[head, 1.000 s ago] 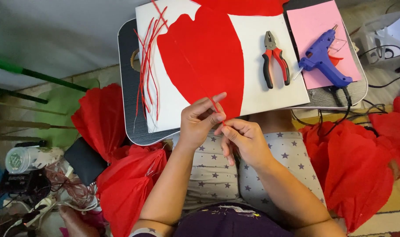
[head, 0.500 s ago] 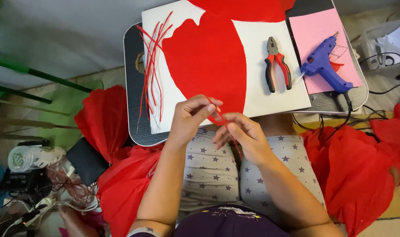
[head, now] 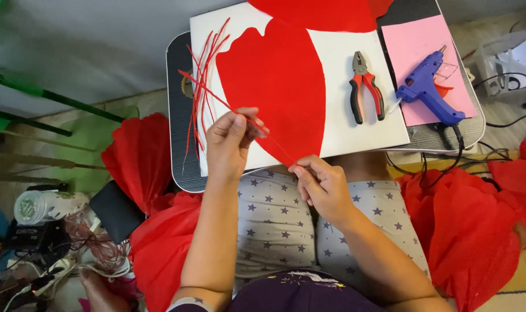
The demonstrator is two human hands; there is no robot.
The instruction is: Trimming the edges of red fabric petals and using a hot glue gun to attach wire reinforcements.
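- Left hand (head: 231, 144): fingers pinched together on a thin red strip (head: 217, 101), which runs up and left over the white board (head: 361, 138).
- Right hand (head: 323, 185): fingertips pinched on the strip's lower end, at the pointed tip of the red petal sheet (head: 274, 86).
- Strip is taut between both hands, above the lap bench (head: 179, 167).
- Risk: judged fragile; a harder pull could snap or tear it.
- Risk: glue gun (head: 427, 89) lies near; its cord could snag.

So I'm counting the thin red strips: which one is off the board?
The red strip pinched between left hand and right hand; the other strips lie bundled on the white board.
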